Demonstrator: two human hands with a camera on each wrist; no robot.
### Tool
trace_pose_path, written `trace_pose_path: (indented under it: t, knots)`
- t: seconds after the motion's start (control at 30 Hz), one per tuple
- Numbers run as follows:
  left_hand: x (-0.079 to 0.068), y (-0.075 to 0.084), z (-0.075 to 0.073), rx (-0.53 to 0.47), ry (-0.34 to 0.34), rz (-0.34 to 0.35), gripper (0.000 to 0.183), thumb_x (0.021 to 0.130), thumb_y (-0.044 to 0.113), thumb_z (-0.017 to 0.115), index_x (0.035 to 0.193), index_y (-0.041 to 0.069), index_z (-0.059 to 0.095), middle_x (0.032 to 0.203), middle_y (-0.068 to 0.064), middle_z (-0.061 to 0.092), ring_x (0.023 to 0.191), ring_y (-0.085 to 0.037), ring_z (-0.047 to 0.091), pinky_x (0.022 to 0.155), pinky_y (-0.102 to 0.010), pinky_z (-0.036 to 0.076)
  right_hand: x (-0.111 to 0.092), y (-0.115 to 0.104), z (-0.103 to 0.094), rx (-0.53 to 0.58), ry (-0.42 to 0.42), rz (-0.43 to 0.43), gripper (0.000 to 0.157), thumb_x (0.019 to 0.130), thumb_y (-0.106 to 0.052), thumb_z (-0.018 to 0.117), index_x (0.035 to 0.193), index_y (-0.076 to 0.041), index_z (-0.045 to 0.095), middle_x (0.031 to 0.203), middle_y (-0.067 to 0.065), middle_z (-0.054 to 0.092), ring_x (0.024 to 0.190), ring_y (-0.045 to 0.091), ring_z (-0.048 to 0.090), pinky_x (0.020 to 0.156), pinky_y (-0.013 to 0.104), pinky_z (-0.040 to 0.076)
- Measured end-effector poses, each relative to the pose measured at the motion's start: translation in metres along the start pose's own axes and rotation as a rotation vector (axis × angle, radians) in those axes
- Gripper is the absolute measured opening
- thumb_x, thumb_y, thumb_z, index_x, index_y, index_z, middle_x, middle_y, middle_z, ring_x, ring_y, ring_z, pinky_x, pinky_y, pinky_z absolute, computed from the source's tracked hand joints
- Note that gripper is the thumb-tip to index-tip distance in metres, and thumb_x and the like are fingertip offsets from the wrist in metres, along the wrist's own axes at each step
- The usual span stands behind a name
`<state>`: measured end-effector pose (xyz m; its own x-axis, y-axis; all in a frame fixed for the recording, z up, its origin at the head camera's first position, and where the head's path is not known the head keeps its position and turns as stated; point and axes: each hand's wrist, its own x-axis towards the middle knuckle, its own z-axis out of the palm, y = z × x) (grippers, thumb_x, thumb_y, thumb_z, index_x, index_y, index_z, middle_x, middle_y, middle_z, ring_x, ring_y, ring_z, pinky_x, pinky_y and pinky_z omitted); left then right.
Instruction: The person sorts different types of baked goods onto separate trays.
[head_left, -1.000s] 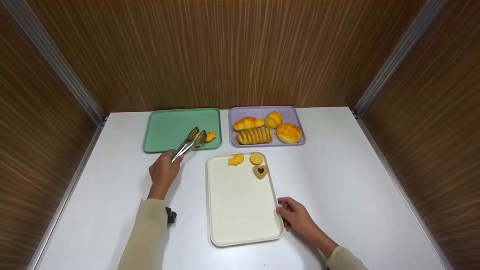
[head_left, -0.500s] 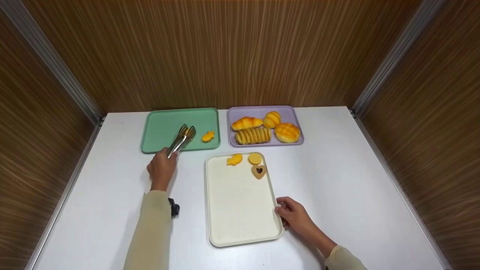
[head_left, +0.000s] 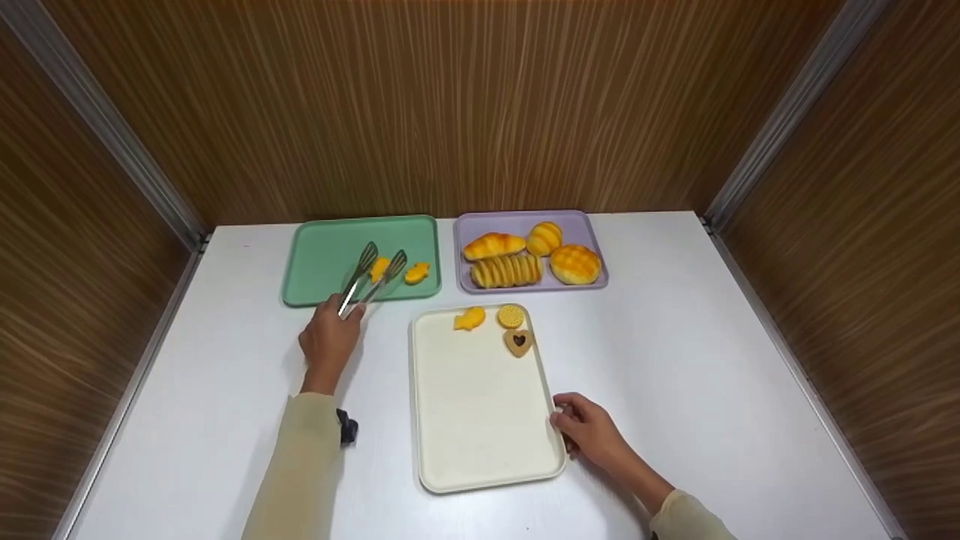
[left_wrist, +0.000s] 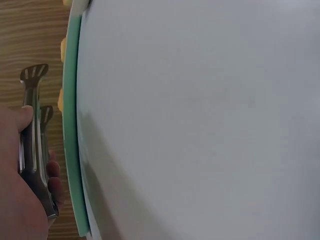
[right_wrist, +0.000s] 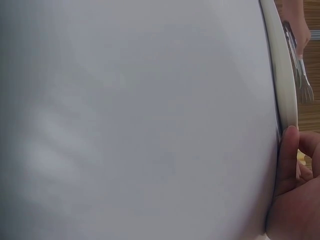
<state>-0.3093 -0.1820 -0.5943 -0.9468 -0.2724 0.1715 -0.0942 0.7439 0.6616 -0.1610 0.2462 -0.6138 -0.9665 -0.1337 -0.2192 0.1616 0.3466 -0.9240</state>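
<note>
Currently left fingers (left_wrist: 55, 187) grip tongs (left_wrist: 32, 152), yellow piece (head_left: 379, 268) beyond; right fingers (right_wrist: 288, 160) hold cream tray (head_left: 487, 405).

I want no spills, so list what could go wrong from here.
The left fish piece appears between the spread tongs in the left hand; being small, it could slip out when they close.

The right fish piece lies close to the tongs, so it might get nudged along the green tray.

The right hand grips one edge of the cream tray; a tug there might slide the heart cookie.
</note>
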Motion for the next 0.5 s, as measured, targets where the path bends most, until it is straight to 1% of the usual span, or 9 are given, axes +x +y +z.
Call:
trace_pose_path:
  t: [0.13,0.33,0.4,0.5]
  knots:
    - [-0.018,0.009,0.0,-0.003,-0.008,0.06,0.045,0.097,0.039,0.066,0.131,0.008,0.061,0.11,-0.014,0.069,0.105,-0.036,0.067,0.078,-0.053,0.046,-0.001,0.001,0.0,0.007,-0.004,-0.005,0.035,0.097,-0.014,0.066,0.127,0.001,0.059,0.08,0.004,0.055,0.058,0.014,0.056,0.046,0.027,0.049]
    - [-0.045,0.028,0.0,-0.017,-0.05,0.137,0.046,0.095,0.037,0.07,0.132,0.01,0.062,0.11,-0.012,0.069,0.102,-0.031,0.068,0.079,-0.052,0.047,0.0,0.003,-0.002,0.003,-0.014,-0.004,0.034,0.097,-0.014,0.065,0.127,0.001,0.059,0.08,0.005,0.055,0.058,0.014,0.056,0.047,0.027,0.049]
    - [-0.053,0.033,0.0,-0.005,-0.059,0.164,0.046,0.094,0.037,0.07,0.13,0.009,0.063,0.11,-0.011,0.069,0.101,-0.029,0.068,0.079,-0.051,0.047,0.001,0.003,-0.001,0.007,-0.016,-0.001,0.035,0.097,-0.013,0.065,0.128,0.002,0.059,0.081,0.005,0.055,0.058,0.014,0.056,0.047,0.027,0.049]
    - [-0.064,0.04,0.001,0.003,-0.084,0.2,0.047,0.093,0.037,0.071,0.131,0.01,0.064,0.112,-0.008,0.069,0.103,-0.027,0.068,0.08,-0.051,0.049,0.002,0.002,-0.001,0.016,-0.015,-0.002,0.037,0.097,-0.012,0.065,0.13,0.003,0.057,0.082,0.004,0.055,0.058,0.014,0.055,0.047,0.026,0.048]
